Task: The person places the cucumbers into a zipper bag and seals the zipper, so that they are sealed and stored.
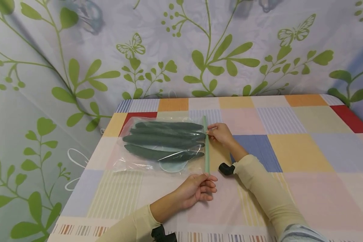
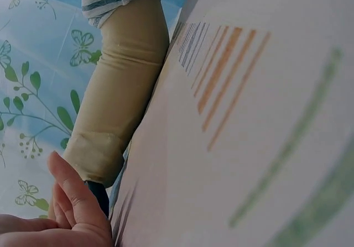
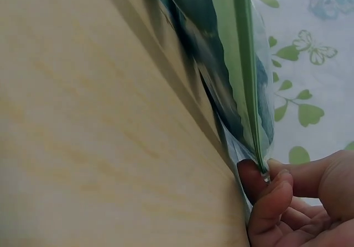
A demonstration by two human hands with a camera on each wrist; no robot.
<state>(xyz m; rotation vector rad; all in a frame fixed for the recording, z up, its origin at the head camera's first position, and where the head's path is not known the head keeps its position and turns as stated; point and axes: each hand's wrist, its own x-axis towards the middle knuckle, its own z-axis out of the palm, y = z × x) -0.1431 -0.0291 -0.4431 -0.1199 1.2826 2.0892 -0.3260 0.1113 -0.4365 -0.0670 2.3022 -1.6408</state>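
A clear zip bag [image 1: 151, 168] lies flat on the table, with a pale green zip strip [image 1: 207, 154] along its right edge. Inside it are several long dark green cucumbers [image 1: 163, 139], side by side. My right hand [image 1: 220, 134] pinches the strip on its far half between thumb and fingertips. In the right wrist view, that pinch shows at the lower end of the green zip strip [image 3: 243, 64]. At the strip's near end, my left hand [image 1: 196, 191] holds the bag's corner between thumb and index finger, its other fingers loosely bent. The left wrist view leaves that grip out.
A patchwork-patterned cloth [image 1: 302, 151] covers the table. Behind it hangs a leaf-print curtain [image 1: 157, 40]. Both forearms wear beige sleeves [image 1: 266, 191], and a black wrist mount [image 1: 227, 168] sits at the right wrist.
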